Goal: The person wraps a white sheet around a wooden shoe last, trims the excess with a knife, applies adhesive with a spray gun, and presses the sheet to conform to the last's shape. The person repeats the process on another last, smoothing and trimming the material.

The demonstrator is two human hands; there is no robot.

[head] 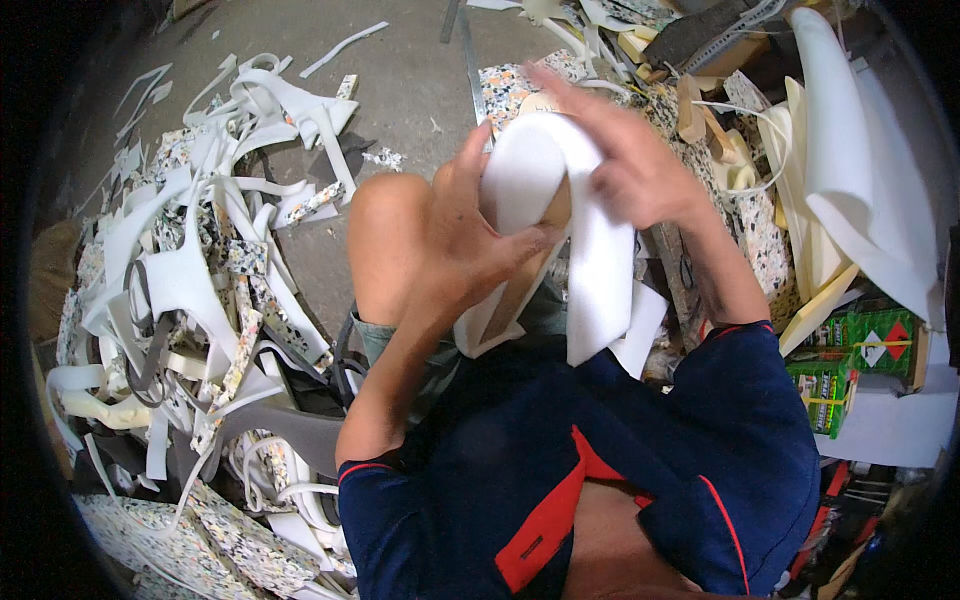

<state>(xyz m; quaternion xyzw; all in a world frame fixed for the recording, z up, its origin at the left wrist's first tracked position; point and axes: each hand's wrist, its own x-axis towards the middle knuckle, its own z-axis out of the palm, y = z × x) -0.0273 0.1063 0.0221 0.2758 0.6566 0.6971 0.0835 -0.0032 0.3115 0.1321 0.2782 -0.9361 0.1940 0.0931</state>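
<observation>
A white foam strip [600,270] bends over the rounded top of a piece in front of my chest. Inside the bend is a brown board-like face [521,289], edged in white; its material is unclear. My left hand [480,232] grips this piece from the left, thumb across the brown face and fingers up along the white foam side. Blurred, my right hand [630,165] lies against the strip's right upper side, index finger stretched past the top and the other fingers bent. I cannot tell how firmly it touches. The strip's cut lower end hangs loose near my shirt.
White and speckled foam offcuts [195,285] heap on the floor at left. A speckled foam block [510,86] lies beyond my hands. To the right stand a rolled white foam sheet [840,127], wood blocks [697,112] and green spray-adhesive boxes [874,341].
</observation>
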